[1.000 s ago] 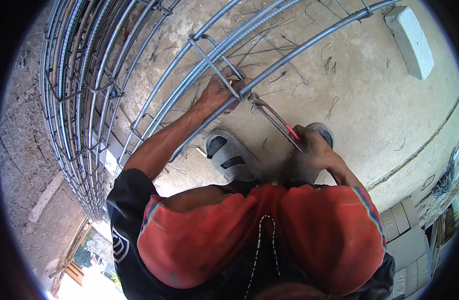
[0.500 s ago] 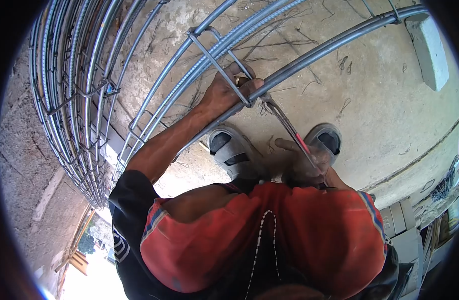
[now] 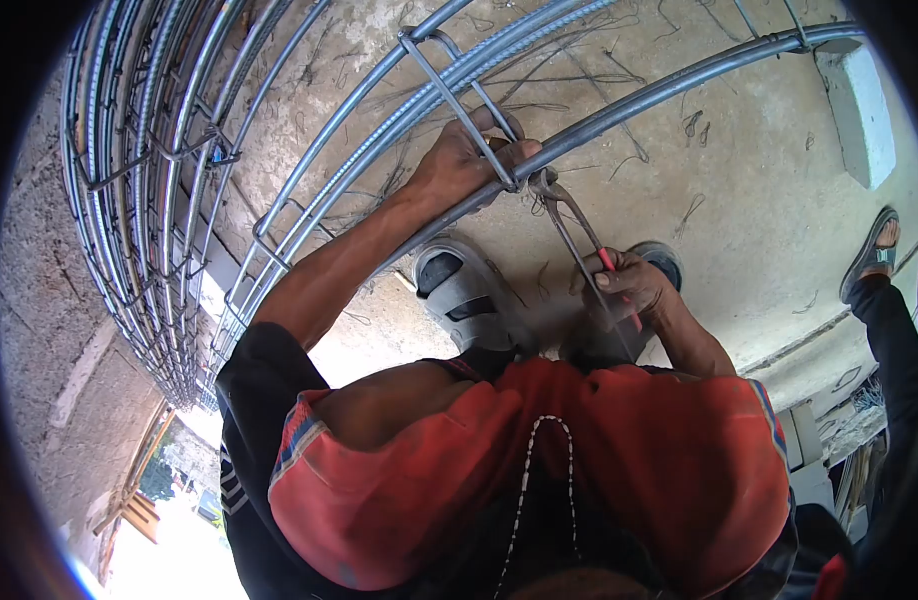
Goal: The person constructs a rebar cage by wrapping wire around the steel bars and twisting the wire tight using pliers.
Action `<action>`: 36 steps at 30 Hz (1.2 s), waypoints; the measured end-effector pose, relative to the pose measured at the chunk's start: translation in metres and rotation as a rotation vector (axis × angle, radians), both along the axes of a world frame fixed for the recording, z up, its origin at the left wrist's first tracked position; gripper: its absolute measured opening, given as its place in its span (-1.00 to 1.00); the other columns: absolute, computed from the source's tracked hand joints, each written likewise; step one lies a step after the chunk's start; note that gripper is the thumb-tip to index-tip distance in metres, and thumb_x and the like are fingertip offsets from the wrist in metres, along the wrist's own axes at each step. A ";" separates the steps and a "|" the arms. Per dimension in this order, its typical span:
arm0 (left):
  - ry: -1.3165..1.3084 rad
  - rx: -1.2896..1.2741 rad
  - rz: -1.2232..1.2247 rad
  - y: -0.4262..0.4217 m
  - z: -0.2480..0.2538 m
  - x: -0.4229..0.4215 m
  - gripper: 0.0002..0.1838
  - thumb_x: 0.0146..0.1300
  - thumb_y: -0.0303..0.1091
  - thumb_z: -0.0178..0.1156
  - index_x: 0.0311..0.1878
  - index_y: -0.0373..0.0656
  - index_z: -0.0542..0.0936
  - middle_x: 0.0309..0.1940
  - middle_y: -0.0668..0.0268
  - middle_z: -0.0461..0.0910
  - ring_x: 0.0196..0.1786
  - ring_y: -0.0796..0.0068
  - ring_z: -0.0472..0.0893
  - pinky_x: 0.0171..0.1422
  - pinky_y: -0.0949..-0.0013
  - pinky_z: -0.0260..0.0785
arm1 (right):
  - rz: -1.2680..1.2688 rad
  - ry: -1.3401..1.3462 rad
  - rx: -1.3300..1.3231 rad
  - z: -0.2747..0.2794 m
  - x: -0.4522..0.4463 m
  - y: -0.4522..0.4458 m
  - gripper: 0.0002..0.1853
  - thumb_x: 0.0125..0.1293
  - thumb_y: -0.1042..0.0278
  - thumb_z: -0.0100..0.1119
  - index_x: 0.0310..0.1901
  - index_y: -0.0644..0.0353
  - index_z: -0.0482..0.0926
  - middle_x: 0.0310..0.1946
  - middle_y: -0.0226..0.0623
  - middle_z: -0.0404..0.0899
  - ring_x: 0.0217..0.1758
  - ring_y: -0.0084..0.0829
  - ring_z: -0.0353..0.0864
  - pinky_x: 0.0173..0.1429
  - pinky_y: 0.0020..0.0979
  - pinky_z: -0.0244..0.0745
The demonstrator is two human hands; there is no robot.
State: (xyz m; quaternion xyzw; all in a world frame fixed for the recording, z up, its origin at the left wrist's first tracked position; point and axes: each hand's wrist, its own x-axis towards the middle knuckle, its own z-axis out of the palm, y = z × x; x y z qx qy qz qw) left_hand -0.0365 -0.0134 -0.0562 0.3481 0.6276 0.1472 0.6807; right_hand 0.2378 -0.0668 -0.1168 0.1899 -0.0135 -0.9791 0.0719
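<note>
Red shorts [image 3: 379,490] cover the wearer's thighs nearest the camera; beyond the knees the right hand [image 3: 627,285] has its fingers curled closed around the red-gripped handles of the pincers [image 3: 569,225], whose legs stand slightly apart; the pincers' head is just beside the corner where a bent metal tie [image 3: 454,105] meets the long steel bar [image 3: 629,108]; at that corner the left hand [image 3: 464,165] has its fingers wrapped closed around the bar, thumb along it; below are grey sandals [image 3: 457,290] on the concrete floor [image 3: 749,270], strewn with wire scraps [image 3: 691,212]; bundled rebar cages [image 3: 169,140] curve up the left side; farther right lie a pale block [image 3: 861,110] and another person's sandalled foot [image 3: 874,255].
</note>
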 end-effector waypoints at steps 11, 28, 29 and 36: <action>-0.018 0.000 0.008 -0.002 -0.005 -0.002 -0.78 0.31 -0.22 0.12 -0.16 -0.12 0.37 -0.76 0.45 0.35 -0.78 0.69 0.27 -0.75 0.56 -0.04 | 0.014 0.119 -0.025 -0.001 0.000 0.017 -0.42 0.34 0.24 -0.11 0.25 0.53 0.12 -0.32 0.29 0.55 -0.36 0.12 0.64 -0.39 -0.07 0.64; -0.074 -0.014 0.090 -0.002 -0.002 0.000 -0.82 0.25 -0.29 0.20 -0.21 -0.13 0.43 -0.62 0.45 0.48 -0.65 0.77 0.37 -0.64 0.63 0.10 | 0.225 0.135 -0.100 -0.001 0.001 0.044 -0.49 0.29 0.36 -0.01 0.25 0.36 0.25 -0.13 -0.04 0.55 -0.21 -0.32 0.60 -0.38 -0.42 0.55; -0.079 -0.018 0.093 -0.003 -0.003 0.000 -0.82 0.25 -0.29 0.20 -0.21 -0.12 0.43 -0.62 0.45 0.48 -0.65 0.77 0.38 -0.64 0.64 0.10 | 0.219 0.177 -0.217 0.001 0.002 0.049 -0.49 0.29 0.36 0.00 0.25 0.34 0.26 -0.12 -0.07 0.55 -0.20 -0.37 0.60 -0.37 -0.45 0.53; -0.098 -0.038 0.109 0.000 0.000 0.001 -0.83 0.24 -0.31 0.20 -0.21 -0.12 0.43 -0.63 0.46 0.47 -0.64 0.77 0.38 -0.62 0.64 0.11 | 0.326 0.069 0.098 0.014 0.000 0.055 -0.49 0.37 0.33 -0.10 0.31 0.29 0.14 -0.24 -0.05 0.57 -0.49 -0.42 0.62 -0.59 -0.56 0.48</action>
